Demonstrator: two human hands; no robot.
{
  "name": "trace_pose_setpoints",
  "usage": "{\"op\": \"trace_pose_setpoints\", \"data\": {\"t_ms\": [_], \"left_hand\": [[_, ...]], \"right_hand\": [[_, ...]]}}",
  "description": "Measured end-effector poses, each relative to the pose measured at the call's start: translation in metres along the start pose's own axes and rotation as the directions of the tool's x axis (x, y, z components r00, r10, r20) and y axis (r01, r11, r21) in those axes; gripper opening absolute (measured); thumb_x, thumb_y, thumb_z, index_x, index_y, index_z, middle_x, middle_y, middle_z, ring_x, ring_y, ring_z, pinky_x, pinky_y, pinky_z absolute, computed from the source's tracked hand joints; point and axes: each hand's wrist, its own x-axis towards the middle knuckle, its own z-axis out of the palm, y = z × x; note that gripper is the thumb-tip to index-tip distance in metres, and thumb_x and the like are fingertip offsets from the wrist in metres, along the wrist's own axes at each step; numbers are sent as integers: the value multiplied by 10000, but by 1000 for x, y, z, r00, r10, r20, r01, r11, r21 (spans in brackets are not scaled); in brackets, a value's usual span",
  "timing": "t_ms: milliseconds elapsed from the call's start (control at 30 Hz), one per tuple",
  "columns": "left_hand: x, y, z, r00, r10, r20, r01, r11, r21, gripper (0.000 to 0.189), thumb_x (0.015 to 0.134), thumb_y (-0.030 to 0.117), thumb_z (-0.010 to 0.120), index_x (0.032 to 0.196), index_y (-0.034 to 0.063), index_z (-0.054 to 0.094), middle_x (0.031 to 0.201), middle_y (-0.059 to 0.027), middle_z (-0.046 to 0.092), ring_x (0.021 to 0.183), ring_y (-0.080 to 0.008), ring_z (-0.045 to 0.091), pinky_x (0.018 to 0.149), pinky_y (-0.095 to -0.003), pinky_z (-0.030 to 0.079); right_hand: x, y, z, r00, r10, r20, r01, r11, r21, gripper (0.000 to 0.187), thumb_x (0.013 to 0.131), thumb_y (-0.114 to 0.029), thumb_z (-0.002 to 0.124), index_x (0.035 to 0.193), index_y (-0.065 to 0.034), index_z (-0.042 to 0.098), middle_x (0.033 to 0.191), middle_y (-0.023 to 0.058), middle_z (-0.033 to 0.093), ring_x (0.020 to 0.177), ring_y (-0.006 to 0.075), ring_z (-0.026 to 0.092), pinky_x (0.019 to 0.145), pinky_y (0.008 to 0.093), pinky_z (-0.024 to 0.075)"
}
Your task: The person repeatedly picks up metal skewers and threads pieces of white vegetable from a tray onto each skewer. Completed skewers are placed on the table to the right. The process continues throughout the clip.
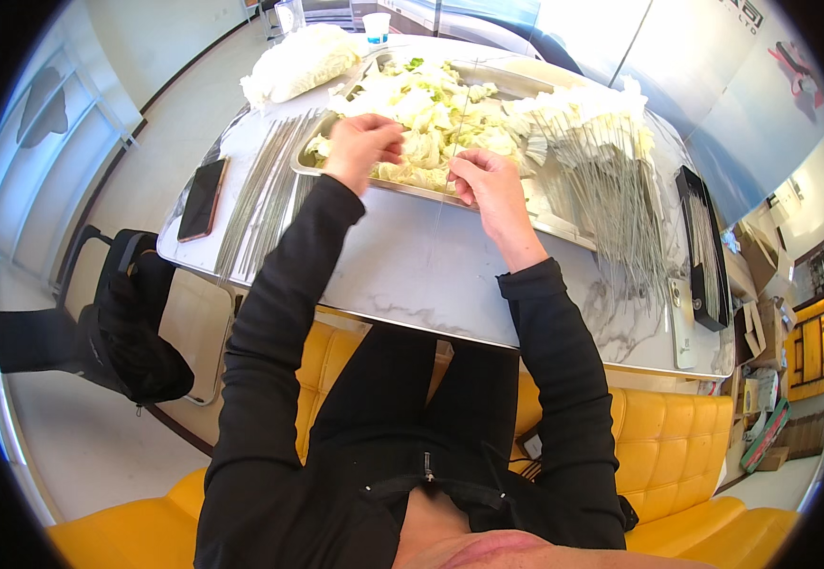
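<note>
My right hand [486, 178] pinches a thin metal skewer [461, 128], held nearly upright over the front edge of a metal tray [412, 190]. To its left my left hand [368, 146] is above the tray's left part, fingers curled and slightly blurred; whether it holds anything cannot be told. Torn cabbage leaves [426, 107] lie in the tray. Many thin metal skewers [625, 206] rest across the tray's right end, beside pale cabbage leaves [582, 103]. More skewers [269, 192] lie on the table left of the tray.
A whole cabbage [305, 64] and a paper cup [377, 28] stand behind the tray. A phone [203, 199] lies at the left of the marble-patterned table [419, 263]. On the right are a black box of skewers [703, 249] and a pale phone-like object [682, 323]. A chair [127, 313] holds a black bag.
</note>
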Motion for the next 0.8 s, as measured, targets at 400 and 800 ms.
{"op": "trace_pose_setpoints", "data": {"t_ms": [400, 800], "left_hand": [[54, -4, -110, 986, 67, -151, 91, 543, 835, 115, 713, 78, 639, 646, -10, 609, 549, -87, 616, 443, -151, 601, 468, -266, 498], [65, 49, -54, 940, 244, 238, -294, 227, 929, 232, 761, 210, 660, 785, -19, 629, 676, -132, 618, 670, -226, 616, 641, -340, 467]], "right_hand": [[10, 1, -63, 987, -94, -132, 110, 987, 119, 178, 832, -30, 586, 991, 51, 588, 731, 66, 608, 504, 49, 466, 447, 186, 354], [6, -4, -60, 964, -29, -264, 95, 966, 239, 129, 855, -37, 550, 964, 25, 581, 636, -20, 478, 438, 8, 326, 374, 176, 224]]}}
